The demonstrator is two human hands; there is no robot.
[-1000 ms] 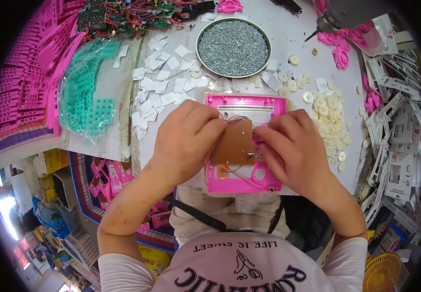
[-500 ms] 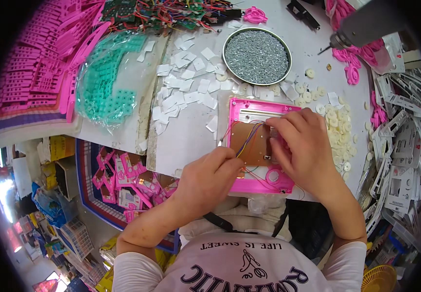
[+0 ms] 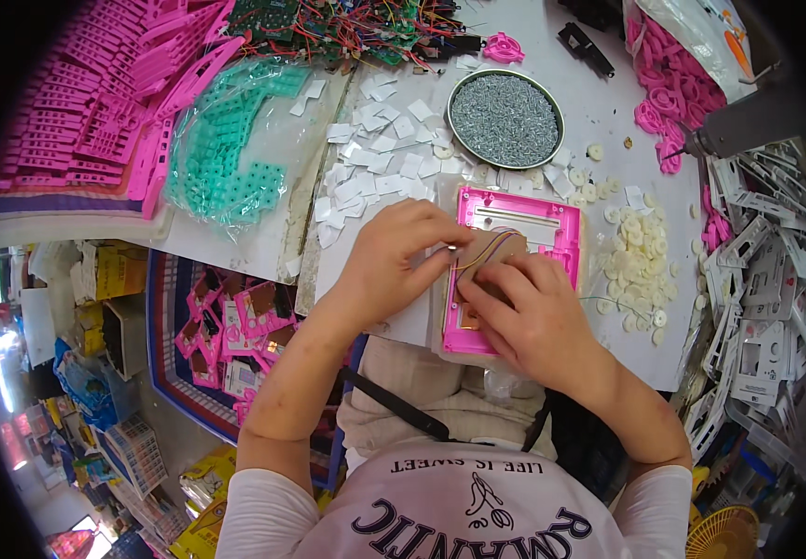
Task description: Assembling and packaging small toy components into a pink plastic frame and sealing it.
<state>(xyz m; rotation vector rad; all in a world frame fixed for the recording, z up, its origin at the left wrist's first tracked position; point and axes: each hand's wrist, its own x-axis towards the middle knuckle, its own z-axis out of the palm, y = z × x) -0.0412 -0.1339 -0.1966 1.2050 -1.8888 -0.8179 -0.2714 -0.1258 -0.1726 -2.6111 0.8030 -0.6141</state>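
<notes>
Hands (image 3: pixel 392 261) (image 3: pixel 535 315) differ: left pinches a shiny bit (image 3: pixel 452 248) too small to identify, right partly hides the brown board (image 3: pixel 513 245), grip unclear

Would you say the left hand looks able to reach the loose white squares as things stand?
Probably yes: the left hand is close to the white squares, with nothing visible between them.

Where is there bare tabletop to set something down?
One patch lies between the dish of screws, black part and pink rings; another below the cream wheels, between right forearm and white panels. Crowded: the pink case, with left hand and right hand at it, and left of the dish, among white squares.
</notes>
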